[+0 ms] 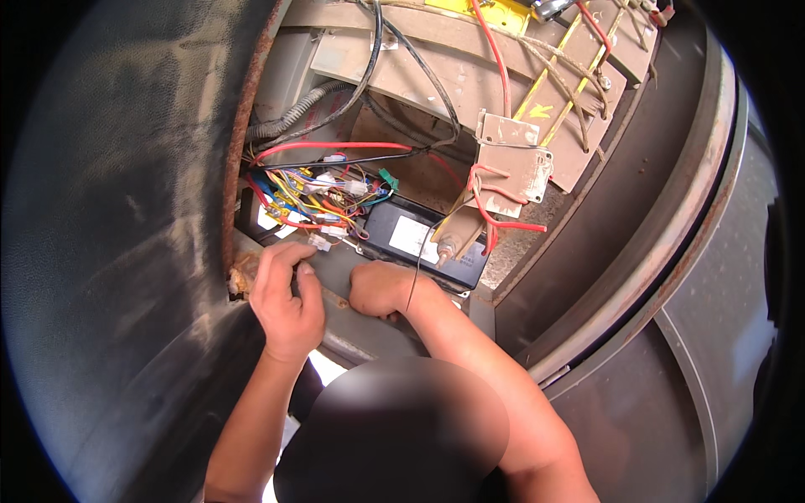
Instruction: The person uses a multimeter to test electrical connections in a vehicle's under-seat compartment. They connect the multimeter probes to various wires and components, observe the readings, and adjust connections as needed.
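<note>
My left hand (288, 298) is raised over the grey metal ledge (340, 267), fingers bent and the thumb apart from them, with nothing seen in it. Just beyond its fingertips is a small white plug connector (319, 242) on thin wires. My right hand (381, 287) is curled low against the ledge, its fingertips turned under and hidden; what they hold, if anything, does not show. Beyond it lies a black controller box (381, 226) with a white label (415, 238). A tangle of coloured wires (314, 197) with white connectors spreads left of the box.
Dusty battery blocks (402, 63) fill the far side, with yellow straps and thick cables across them. A loose red cable (520, 226) sticks out over the box's right end. A black padded panel (126, 210) stands at left; a curved metal rim (671, 226) bounds the right.
</note>
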Available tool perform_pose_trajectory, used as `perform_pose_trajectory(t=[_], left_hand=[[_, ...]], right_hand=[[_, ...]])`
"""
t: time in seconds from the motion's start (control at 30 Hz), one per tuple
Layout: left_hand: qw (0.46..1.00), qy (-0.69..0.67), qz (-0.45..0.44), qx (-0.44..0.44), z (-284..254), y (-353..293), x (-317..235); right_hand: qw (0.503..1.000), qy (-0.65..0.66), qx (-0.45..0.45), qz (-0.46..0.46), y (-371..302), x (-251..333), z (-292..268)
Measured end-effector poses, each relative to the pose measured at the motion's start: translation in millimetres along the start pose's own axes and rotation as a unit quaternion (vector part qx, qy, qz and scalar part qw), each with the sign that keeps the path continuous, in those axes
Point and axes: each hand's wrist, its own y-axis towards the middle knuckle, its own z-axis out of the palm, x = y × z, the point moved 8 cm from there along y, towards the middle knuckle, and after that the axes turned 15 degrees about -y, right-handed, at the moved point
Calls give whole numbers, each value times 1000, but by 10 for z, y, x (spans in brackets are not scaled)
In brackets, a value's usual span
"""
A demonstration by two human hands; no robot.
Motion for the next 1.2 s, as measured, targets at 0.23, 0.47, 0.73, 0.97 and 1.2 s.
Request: perform_pose_trajectory(t=[0.23,0.47,0.73,0.97,1.2], left_hand=[[1000,-1,-15,-2,-7,0,0],[999,-9,-29,-14,-4,-2,1],[1000,-14,-21,-10,-1,-11,19],[999,-17,-22,-17,-15,-14,16],[1000,-10,-4,-7,-14,-22,25]], right_hand=[[999,-33,-43,0,-25,41,-82],[996,-68,-53,16,9,12,-61],[995,-85,-55,14,44,10,-31],[995,-57,-78,5,56,1,-40],[995,-55,-79,3,-26,38,-112]])
